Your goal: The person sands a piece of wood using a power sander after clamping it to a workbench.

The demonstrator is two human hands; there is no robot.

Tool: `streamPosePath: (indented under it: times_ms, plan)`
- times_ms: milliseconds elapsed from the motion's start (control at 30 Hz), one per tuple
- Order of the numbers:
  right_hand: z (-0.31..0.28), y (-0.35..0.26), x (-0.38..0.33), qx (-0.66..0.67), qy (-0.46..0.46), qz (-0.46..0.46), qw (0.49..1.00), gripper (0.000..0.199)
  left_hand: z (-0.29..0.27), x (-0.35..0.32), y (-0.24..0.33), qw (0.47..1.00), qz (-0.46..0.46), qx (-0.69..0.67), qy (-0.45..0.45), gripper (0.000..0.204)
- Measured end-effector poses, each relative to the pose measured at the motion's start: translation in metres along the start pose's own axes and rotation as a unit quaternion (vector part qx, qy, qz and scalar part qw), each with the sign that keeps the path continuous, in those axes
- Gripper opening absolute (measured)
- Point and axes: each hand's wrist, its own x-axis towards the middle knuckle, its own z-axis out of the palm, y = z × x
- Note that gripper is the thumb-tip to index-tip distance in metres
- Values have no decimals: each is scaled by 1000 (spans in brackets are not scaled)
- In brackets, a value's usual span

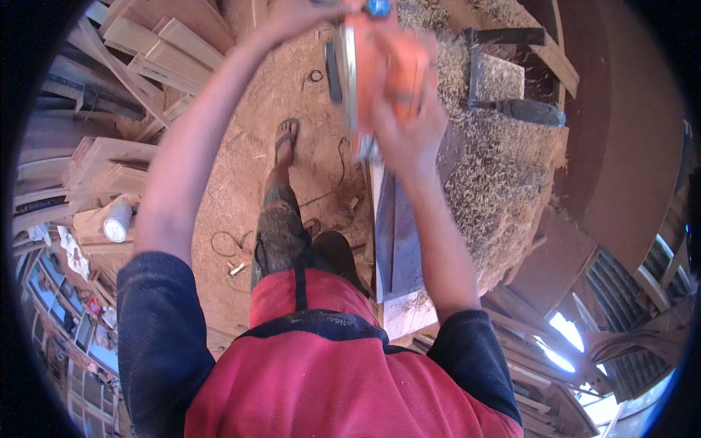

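An orange electric planer, blurred by motion, sits over the edge of a wooden workbench at the top of the view. My right hand is wrapped round its rear handle. At the front of the tool, my left hand reaches the blue knob; the top edge of the picture cuts this hand off, and its fingers are blurred. Below the planer, a long narrow board runs along the bench toward my body. To the right, a bar clamp with a dark handle lies among wood shavings.
Curly shavings cover the bench top. Stacked planks stand at the far left, with a white cylindrical container nearer. A thin dark cord lies on the dusty floor beside my sandalled foot. Large brown panels lean at the right.
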Motion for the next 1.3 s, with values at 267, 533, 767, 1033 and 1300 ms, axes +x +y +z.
streamPosePath:
  times_ms: [267,533,767,1033,1300]
  plan:
    - [-2,-11,-24,21,-6,36,999,27,9,-17,-5,996,-58,21,71,84]
    - [-127,-17,-346,-16,-45,142,989,23,165,-338,9,998,7,46,36,71]
    - [-207,-30,-565,-92,-69,249,962,30,253,-548,30,995,-97,32,-2,93]
    - [-166,-14,-471,-36,-53,227,972,28,206,-446,26,996,-91,12,7,92]
    - [-91,-7,-264,34,-54,221,973,31,118,-250,5,996,-37,65,48,82]
